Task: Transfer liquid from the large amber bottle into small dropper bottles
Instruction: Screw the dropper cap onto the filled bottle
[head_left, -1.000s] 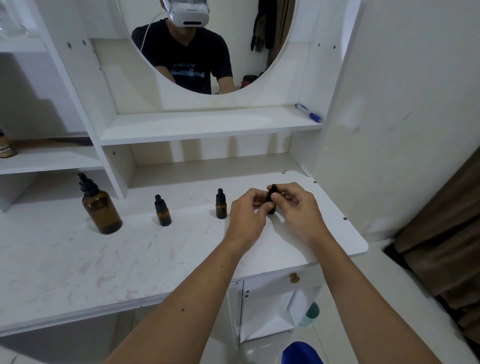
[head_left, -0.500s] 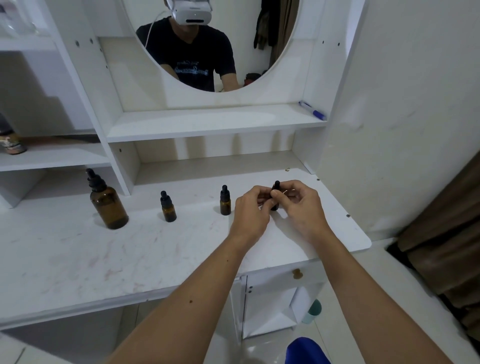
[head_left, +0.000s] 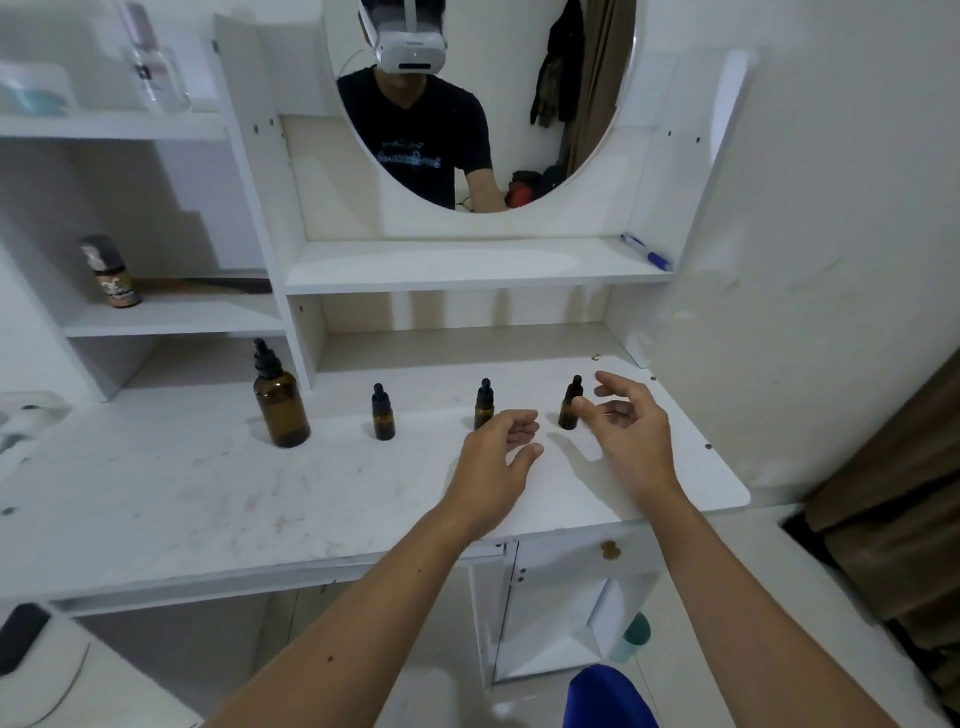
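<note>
Both hands let go of rightmost small amber dropper bottle (head_left: 571, 405); it stands upright near white desktop's (head_left: 208, 488) right edge. Left hand (head_left: 497, 457) and right hand (head_left: 626, 431) hover just in front, fingers spread, empty. Two more small amber dropper bottles (head_left: 383, 413) (head_left: 483, 403) left of it; large amber glass bottle (head_left: 279, 402) leftmost in row.

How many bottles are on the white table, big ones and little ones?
Large amber bottle: 1
Small dropper bottles: 3, the left one, the middle one, the right one
Total: 4 bottles standing on the table, all capped; neither hand holds one.
</note>
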